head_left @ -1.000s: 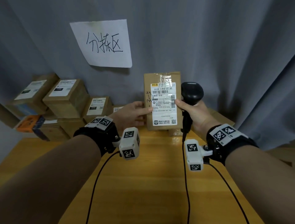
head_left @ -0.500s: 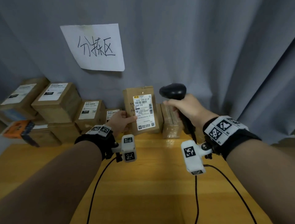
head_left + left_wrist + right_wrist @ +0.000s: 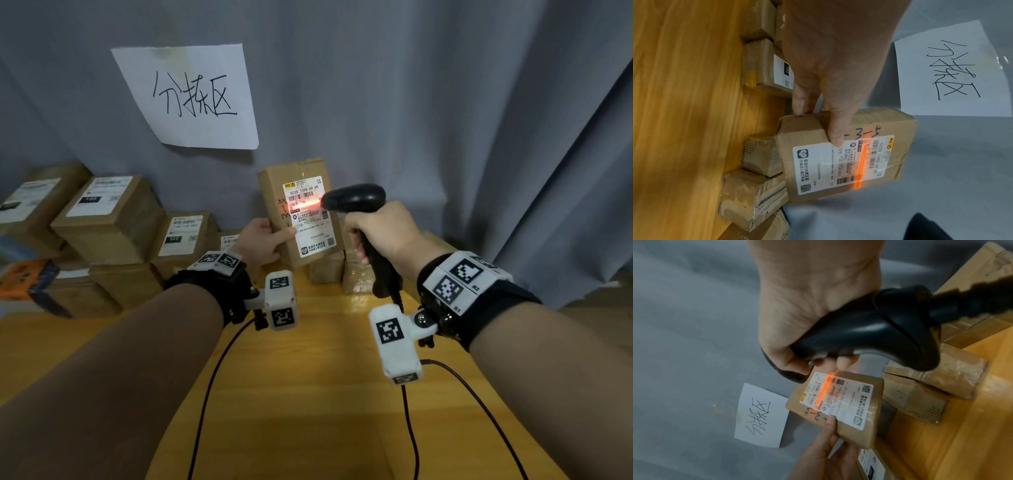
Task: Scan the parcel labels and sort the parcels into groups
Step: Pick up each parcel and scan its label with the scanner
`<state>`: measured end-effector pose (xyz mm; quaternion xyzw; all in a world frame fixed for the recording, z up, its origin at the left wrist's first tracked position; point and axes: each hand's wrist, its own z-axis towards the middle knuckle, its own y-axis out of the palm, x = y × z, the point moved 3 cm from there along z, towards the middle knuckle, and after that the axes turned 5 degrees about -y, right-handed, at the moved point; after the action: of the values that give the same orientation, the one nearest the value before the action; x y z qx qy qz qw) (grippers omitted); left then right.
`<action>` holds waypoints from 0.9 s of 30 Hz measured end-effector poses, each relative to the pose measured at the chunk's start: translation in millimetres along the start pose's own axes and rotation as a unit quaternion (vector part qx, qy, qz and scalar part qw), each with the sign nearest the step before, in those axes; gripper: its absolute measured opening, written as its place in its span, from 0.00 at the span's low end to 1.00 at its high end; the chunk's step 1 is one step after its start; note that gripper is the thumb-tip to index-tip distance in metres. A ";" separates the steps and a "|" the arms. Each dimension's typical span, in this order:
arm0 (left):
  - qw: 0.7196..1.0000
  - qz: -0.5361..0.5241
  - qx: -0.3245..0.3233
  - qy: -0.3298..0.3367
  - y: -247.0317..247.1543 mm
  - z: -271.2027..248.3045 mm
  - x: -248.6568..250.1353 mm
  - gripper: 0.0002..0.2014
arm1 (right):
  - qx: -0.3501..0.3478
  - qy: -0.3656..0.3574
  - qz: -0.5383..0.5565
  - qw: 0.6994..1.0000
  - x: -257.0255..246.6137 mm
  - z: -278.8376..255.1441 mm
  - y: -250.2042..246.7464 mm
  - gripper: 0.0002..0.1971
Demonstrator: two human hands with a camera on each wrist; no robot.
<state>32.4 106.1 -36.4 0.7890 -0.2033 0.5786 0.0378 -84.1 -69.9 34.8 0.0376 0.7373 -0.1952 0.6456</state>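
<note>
My left hand (image 3: 263, 243) grips a small brown cardboard parcel (image 3: 274, 192) upright above the table's far edge, thumb on its front face beside the white label (image 3: 310, 219). In the left wrist view the thumb (image 3: 835, 133) presses the parcel (image 3: 896, 123) near the label (image 3: 818, 170). My right hand (image 3: 380, 229) is curled round the handle of a black barcode scanner (image 3: 354, 198), its head aimed at the label from the right. An orange-red scan line (image 3: 305, 205) lies across the label. The right wrist view shows the scanner (image 3: 879, 331) above the parcel (image 3: 857, 433).
Stacked labelled cardboard parcels (image 3: 109, 219) fill the back left of the wooden table (image 3: 308, 394). More small parcels (image 3: 356, 274) sit behind the held one. A handwritten paper sign (image 3: 191, 99) hangs on the grey curtain (image 3: 445, 120). Black cables (image 3: 209, 387) trail over the table.
The scanner has swung from upright beside the parcel to pointing at its label, and the orange scan line has come on. The parcel stays in my left hand.
</note>
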 end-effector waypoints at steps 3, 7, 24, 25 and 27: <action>1.000 -0.004 0.001 -0.006 0.8 0.5 -1.3 0.19 | 0.002 0.007 0.008 1.000 5.4 -2.6 1.3 0.04; 1.000 -0.019 0.010 -0.012 4.8 -1.2 -4.9 0.20 | -0.007 -0.013 0.017 1.000 4.9 -5.0 2.2 0.05; 0.999 -0.011 0.031 -0.022 4.7 -9.5 -21.1 0.15 | -0.037 0.040 -0.018 0.998 28.0 -7.7 7.8 0.05; 0.999 -0.006 0.038 -0.025 4.3 -10.1 -22.7 0.17 | -0.036 0.035 -0.011 0.999 25.9 -7.0 8.0 0.04; 0.998 0.006 0.047 -0.033 3.7 -12.1 -25.2 0.22 | -0.040 0.022 0.000 0.999 22.2 -5.5 8.3 0.04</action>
<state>14.0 113.2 -56.5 0.8076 -0.1811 0.5611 -0.0097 -90.4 -64.7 11.9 0.0164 0.7588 -0.1649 0.6299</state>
